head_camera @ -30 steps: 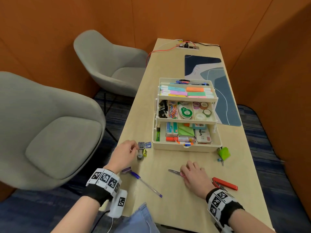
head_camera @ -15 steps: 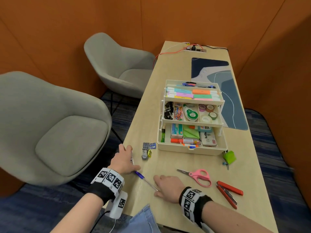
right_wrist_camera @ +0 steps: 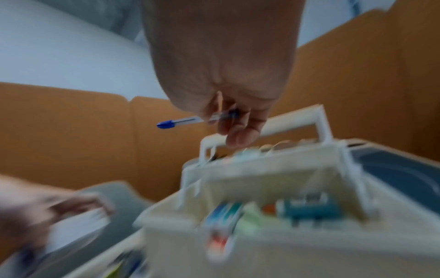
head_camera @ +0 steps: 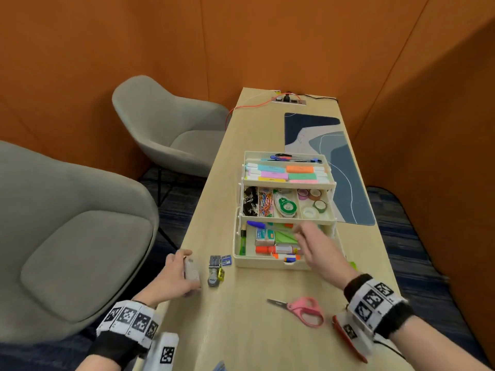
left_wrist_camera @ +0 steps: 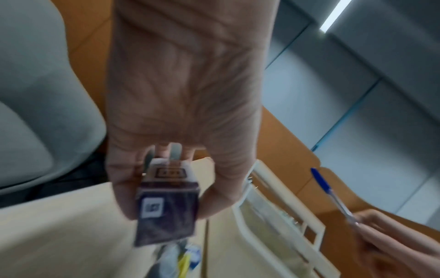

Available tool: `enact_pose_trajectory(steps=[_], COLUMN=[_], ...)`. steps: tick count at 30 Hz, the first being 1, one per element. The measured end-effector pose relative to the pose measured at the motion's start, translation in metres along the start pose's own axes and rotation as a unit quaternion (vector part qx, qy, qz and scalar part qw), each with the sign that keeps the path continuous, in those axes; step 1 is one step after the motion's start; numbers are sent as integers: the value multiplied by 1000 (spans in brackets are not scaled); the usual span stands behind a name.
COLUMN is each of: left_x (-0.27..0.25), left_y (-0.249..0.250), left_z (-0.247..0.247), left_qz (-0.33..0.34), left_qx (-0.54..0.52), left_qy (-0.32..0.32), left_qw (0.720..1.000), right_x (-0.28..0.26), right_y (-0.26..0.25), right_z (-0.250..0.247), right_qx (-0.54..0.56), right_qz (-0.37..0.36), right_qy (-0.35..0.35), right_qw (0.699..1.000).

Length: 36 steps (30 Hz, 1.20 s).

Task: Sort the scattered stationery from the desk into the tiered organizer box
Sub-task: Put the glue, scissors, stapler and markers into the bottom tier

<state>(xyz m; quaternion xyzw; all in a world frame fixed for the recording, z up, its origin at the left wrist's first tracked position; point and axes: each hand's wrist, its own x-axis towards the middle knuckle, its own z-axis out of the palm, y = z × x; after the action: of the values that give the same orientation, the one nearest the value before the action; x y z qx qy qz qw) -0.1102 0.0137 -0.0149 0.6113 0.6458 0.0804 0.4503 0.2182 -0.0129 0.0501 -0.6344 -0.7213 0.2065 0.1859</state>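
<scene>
The cream tiered organizer box (head_camera: 267, 262) stands open on the desk, its three levels filled with stationery. My right hand (head_camera: 316, 249) hovers over the bottom tier and pinches a clear pen with a blue cap (head_camera: 255, 224) (right_wrist_camera: 181, 122) (left_wrist_camera: 329, 190), held level above the tier. My left hand (head_camera: 178, 274) (left_wrist_camera: 181, 184) grips a small purple-and-white box (left_wrist_camera: 166, 205) (head_camera: 191, 270) at the desk's left edge. A metal stamp with a yellow piece (head_camera: 215, 271) and a small blue packet (head_camera: 227, 261) lie beside that hand.
Pink-handled scissors (head_camera: 302, 309) and a red stapler-like tool (head_camera: 348, 341) lie on the near desk (head_camera: 241, 330). A green item (head_camera: 352, 265) peeks out behind my right hand. Two grey chairs (head_camera: 67, 250) stand left; a blue mat (head_camera: 345, 167) lies behind the organizer.
My right hand took the blue-capped pen off the near desk and carried it up over the bottom tier. My left hand now holds the small box at the desk's left edge.
</scene>
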Motion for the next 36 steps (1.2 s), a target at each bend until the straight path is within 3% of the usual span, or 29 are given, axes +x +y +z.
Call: enact_pose_trajectory(steps=[3, 5, 12, 19, 24, 30, 33, 36], left_x=[-2, -4, 17, 23, 21, 26, 39, 50], left_y=[31, 55, 91, 90, 88, 123, 152, 185], left_z=[-14, -21, -25, -10, -1, 42, 73, 103], left_qz=[73, 102, 121, 91, 84, 150, 207, 297], left_qx=[-99, -168, -207, -200, -171, -109, -5, 129], left_qy=[4, -26, -50, -76, -102, -183, -158, -102], left_qw=[992, 980, 969, 973, 976, 966, 965, 940], right_x=[62, 99, 190, 217, 206, 129, 72, 19], right_y=[32, 48, 64, 70, 65, 48, 47, 61], right_z=[-47, -70, -89, -74, -74, -68, -49, -28], right_qx=[-13, -73, -187, -243, -212, -40, 20, 51], right_qz=[52, 81, 131, 134, 148, 34, 24, 59], right_qy=[155, 189, 139, 78, 77, 186, 171, 169], right_qw=[986, 976, 963, 958, 963, 981, 985, 983])
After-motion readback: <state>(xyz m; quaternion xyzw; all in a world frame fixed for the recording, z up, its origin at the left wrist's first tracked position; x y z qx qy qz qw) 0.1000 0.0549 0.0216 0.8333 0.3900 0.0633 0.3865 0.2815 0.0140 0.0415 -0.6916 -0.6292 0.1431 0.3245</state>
